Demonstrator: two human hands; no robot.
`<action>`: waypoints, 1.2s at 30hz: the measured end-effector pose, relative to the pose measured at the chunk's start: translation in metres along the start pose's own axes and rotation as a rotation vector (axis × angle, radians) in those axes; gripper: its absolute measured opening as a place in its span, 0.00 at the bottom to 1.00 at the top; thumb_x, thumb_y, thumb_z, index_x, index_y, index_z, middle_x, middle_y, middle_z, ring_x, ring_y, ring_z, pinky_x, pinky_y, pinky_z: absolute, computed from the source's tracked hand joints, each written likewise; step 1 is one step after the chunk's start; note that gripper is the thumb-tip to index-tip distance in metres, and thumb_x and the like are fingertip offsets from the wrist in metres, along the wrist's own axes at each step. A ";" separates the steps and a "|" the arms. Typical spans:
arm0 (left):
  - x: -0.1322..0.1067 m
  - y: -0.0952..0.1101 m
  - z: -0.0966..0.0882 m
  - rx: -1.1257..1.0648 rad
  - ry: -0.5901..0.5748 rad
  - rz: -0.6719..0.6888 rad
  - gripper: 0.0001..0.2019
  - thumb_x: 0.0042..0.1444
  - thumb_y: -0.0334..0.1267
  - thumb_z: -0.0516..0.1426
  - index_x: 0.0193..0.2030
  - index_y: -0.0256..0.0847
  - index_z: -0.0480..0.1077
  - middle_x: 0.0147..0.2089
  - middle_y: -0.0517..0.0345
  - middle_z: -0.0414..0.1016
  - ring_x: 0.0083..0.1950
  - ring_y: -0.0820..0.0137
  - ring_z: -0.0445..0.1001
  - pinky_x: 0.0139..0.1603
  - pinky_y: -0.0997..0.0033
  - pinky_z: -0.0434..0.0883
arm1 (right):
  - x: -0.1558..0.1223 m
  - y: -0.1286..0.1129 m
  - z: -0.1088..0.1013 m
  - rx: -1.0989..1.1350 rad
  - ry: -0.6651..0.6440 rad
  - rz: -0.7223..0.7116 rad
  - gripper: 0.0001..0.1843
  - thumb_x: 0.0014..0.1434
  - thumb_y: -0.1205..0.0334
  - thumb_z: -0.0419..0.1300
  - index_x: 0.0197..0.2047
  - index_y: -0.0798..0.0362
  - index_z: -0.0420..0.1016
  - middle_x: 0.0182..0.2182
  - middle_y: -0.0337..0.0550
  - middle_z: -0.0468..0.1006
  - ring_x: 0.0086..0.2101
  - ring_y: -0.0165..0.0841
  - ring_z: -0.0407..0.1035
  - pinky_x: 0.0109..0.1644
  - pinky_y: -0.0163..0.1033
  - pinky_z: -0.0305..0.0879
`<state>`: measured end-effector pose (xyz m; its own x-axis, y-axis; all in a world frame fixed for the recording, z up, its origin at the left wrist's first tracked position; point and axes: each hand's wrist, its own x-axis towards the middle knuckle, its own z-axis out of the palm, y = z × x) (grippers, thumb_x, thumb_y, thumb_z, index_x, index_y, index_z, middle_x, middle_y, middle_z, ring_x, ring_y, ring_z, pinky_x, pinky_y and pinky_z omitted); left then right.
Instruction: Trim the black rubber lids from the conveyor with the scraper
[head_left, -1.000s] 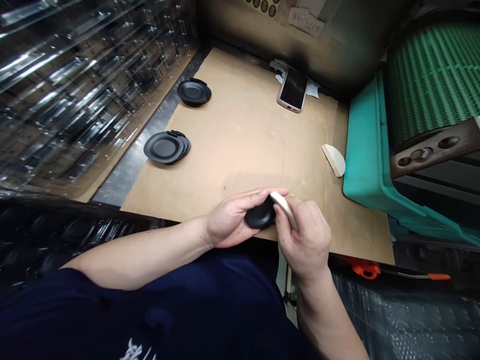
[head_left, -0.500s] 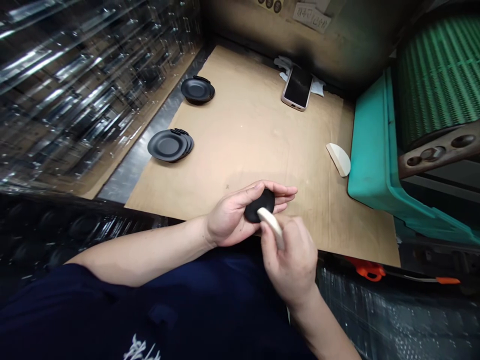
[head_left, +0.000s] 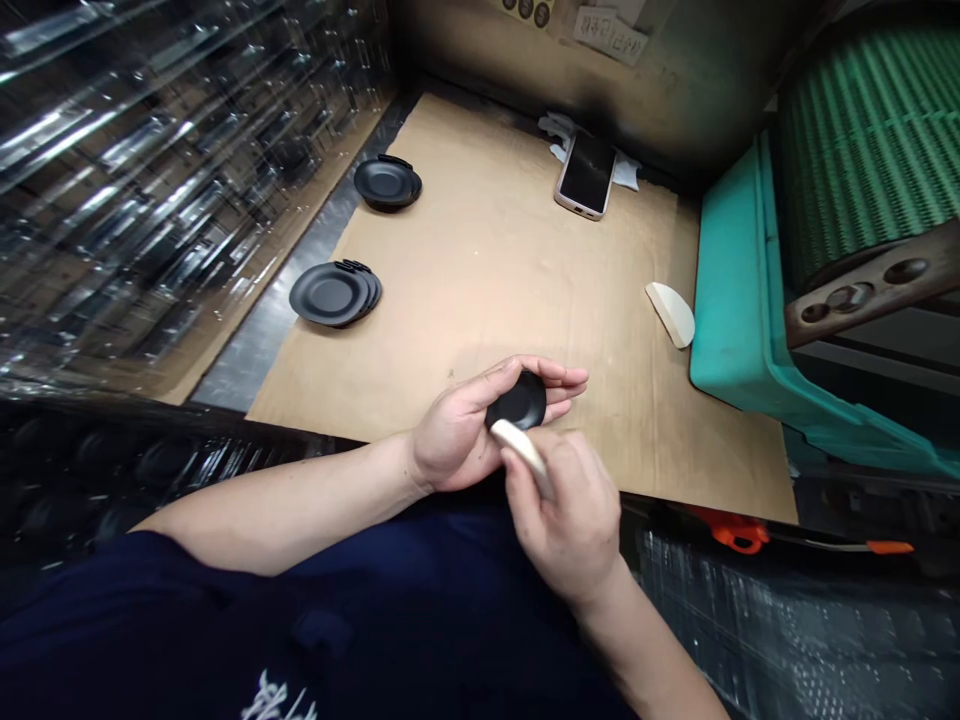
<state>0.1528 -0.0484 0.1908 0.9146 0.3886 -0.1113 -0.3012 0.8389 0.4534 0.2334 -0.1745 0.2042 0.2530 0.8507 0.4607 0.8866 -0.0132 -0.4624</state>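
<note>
My left hand (head_left: 469,425) cradles a small black round dish (head_left: 525,398) in its palm, thumb along one edge and fingers beneath. In my right hand (head_left: 574,510) is a white sponge pad (head_left: 523,452), pinched between thumb and fingers; its tip lies over the dish's near edge, and I cannot tell whether they touch. On the cardboard to the left, a fanned stack of similar black dishes (head_left: 330,294) lies near me, and a smaller stack (head_left: 384,184) sits farther back. A half-round white pad (head_left: 673,314) rests by the teal bin at the right.
Brown cardboard (head_left: 480,290) covers the work surface. A phone (head_left: 587,178) on white tissue lies at the back. At the right stand a teal bin (head_left: 727,290) and a green ribbed roll (head_left: 870,150). Plastic-wrapped stacks (head_left: 187,190) border the left; an orange-handled tool (head_left: 739,535) is below the cardboard's edge.
My right hand has drawn the white pad from the dish's middle toward its near left edge, uncovering more of the dish. The whole view has shifted slightly; my left hand keeps its hold.
</note>
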 end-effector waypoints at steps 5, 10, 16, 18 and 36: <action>-0.001 0.001 0.000 0.035 -0.021 -0.004 0.18 0.70 0.45 0.51 0.50 0.35 0.77 0.64 0.41 0.73 0.73 0.52 0.62 0.76 0.50 0.53 | 0.002 0.001 -0.001 -0.060 0.042 0.050 0.08 0.67 0.67 0.60 0.49 0.56 0.74 0.33 0.45 0.76 0.32 0.35 0.70 0.36 0.41 0.70; -0.002 0.007 0.006 0.006 -0.046 -0.007 0.29 0.69 0.58 0.46 0.48 0.34 0.77 0.64 0.38 0.72 0.73 0.49 0.61 0.74 0.50 0.56 | 0.004 -0.012 -0.007 0.204 -0.066 -0.047 0.13 0.64 0.70 0.61 0.52 0.56 0.74 0.38 0.46 0.80 0.35 0.35 0.73 0.39 0.40 0.71; -0.003 0.009 0.009 0.026 -0.050 0.014 0.36 0.68 0.64 0.39 0.46 0.35 0.77 0.63 0.39 0.74 0.73 0.47 0.62 0.74 0.48 0.57 | 0.008 -0.010 -0.009 0.014 -0.018 -0.004 0.09 0.66 0.67 0.61 0.49 0.57 0.76 0.30 0.42 0.76 0.28 0.32 0.67 0.33 0.40 0.64; -0.004 0.009 0.009 0.041 -0.049 0.020 0.38 0.69 0.63 0.36 0.46 0.35 0.77 0.64 0.39 0.73 0.73 0.47 0.61 0.74 0.47 0.56 | 0.013 -0.009 -0.007 -0.003 -0.053 -0.046 0.08 0.67 0.66 0.59 0.47 0.58 0.76 0.29 0.42 0.76 0.29 0.33 0.67 0.33 0.40 0.64; -0.007 0.005 0.009 0.165 -0.069 -0.039 0.34 0.70 0.60 0.37 0.51 0.36 0.75 0.67 0.40 0.69 0.74 0.49 0.60 0.75 0.47 0.54 | 0.026 -0.006 -0.005 0.009 0.078 0.050 0.11 0.70 0.64 0.56 0.46 0.61 0.76 0.32 0.45 0.77 0.31 0.33 0.69 0.36 0.39 0.67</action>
<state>0.1471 -0.0503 0.2016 0.9428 0.3253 -0.0735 -0.2221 0.7769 0.5891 0.2366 -0.1551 0.2232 0.3269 0.8056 0.4941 0.8686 -0.0501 -0.4930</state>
